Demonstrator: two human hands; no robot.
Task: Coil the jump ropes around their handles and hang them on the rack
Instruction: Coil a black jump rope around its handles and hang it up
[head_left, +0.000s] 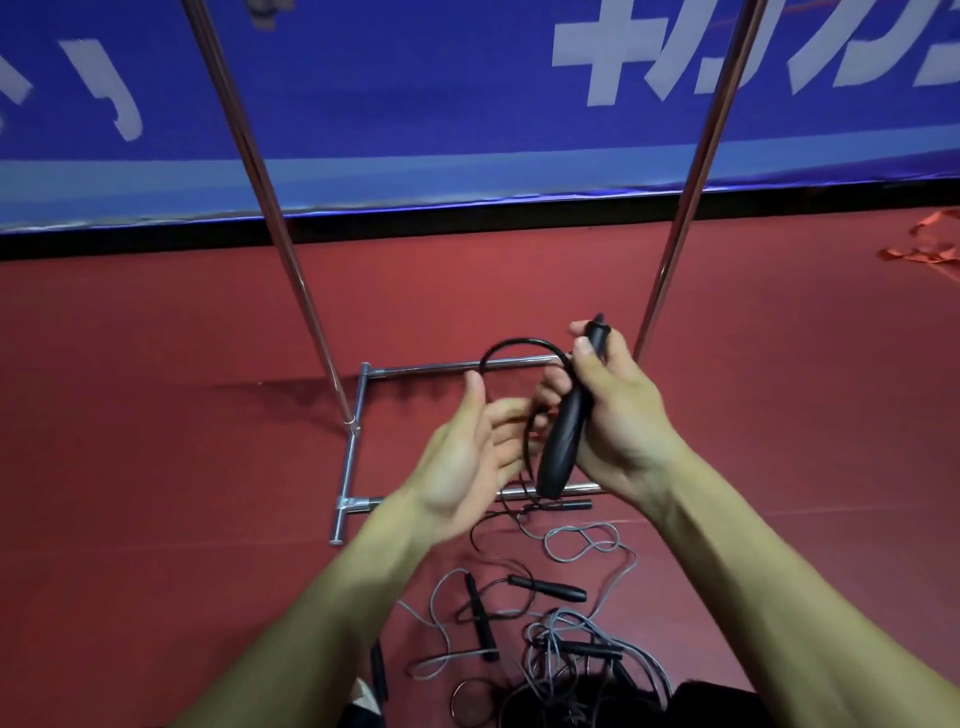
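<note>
My right hand grips black jump rope handles, held tilted in front of me above the floor. A black rope loops out from the top of the handles and arcs leftward. My left hand sits just left of the handles, palm turned toward them, fingers straight and blurred, with the rope running past its fingertips. The metal rack stands right behind, with two chrome uprights and a floor frame. More jump ropes, grey and black, lie tangled on the floor below my arms.
A blue banner with white characters forms the barrier behind the rack. The floor is red sports matting. Orange straps lie at the far right. The rack's base bars lie low around the left post.
</note>
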